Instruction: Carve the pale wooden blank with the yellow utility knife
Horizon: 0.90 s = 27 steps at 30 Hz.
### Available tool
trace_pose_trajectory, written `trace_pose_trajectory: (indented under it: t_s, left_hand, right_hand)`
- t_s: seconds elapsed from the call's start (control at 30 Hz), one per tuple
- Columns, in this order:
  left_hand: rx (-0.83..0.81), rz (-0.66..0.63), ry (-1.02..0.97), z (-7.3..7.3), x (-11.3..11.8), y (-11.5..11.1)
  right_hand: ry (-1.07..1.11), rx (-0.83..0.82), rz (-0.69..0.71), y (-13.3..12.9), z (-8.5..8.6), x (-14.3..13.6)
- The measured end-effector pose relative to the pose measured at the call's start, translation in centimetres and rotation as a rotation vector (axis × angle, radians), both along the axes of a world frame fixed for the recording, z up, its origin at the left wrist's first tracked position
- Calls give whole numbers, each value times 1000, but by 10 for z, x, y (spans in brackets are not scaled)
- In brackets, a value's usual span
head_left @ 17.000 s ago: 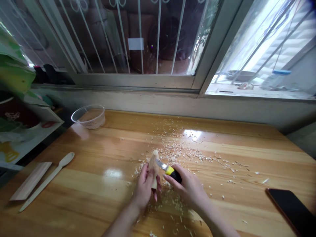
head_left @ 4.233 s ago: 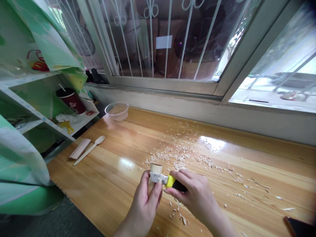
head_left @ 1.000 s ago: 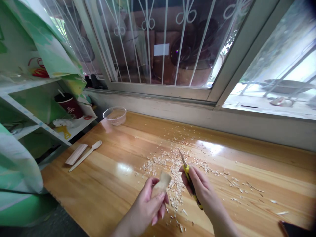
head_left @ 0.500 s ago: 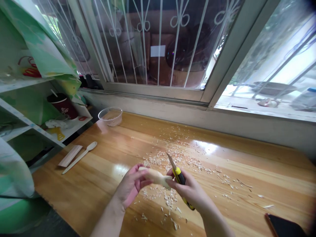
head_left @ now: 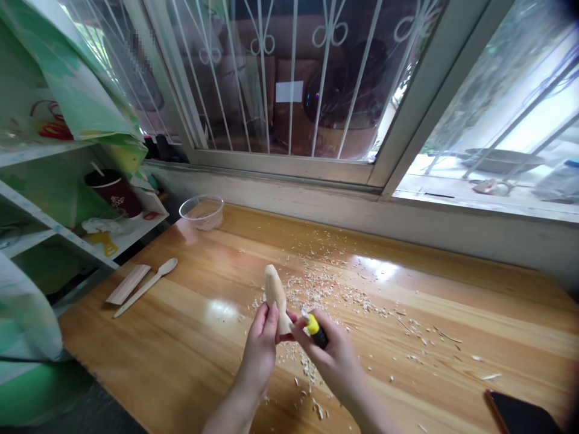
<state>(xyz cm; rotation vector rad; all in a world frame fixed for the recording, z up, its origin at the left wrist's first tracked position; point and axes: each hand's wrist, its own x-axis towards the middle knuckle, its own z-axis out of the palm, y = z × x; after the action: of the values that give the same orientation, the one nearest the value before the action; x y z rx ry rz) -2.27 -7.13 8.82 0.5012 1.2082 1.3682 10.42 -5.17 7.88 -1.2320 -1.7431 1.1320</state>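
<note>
Left hand (head_left: 261,346) grasps the wood piece (head_left: 274,289); right hand (head_left: 335,349) grips the yellow-and-black knife (head_left: 316,331). The dark red cup (head_left: 111,190) bears a white print too small to read

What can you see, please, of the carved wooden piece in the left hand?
The carved wooden piece is pale and looks like bare wood, its long body rounded at the far tip, narrowing toward the near end and then flaring out. It is held over the table, the tip pointing away from the person and slightly left. The left hand grips its near part, thumb on top. The right hand is close to the flared end; whether it touches is unclear.
</note>
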Motion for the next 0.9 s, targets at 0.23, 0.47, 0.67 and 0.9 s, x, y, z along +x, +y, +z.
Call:
trace_pose_trajectory:
  t_s: [0.23,0.47,0.67,0.9]
  left_hand:
    - [53,-190,112,4,-5,-8]
    - [209,-441,44,22,-9,-20]
    - [154,-508,172,25,-11,-25]
    - [154,-525,273,25,-14,-28]
  right_hand:
    - [-214,117,80,6,27,31]
    - [-398,205,247,3,33,41]
    - [-443,287,368,6,36,44]
    - [-418,328,373,7,39,46]
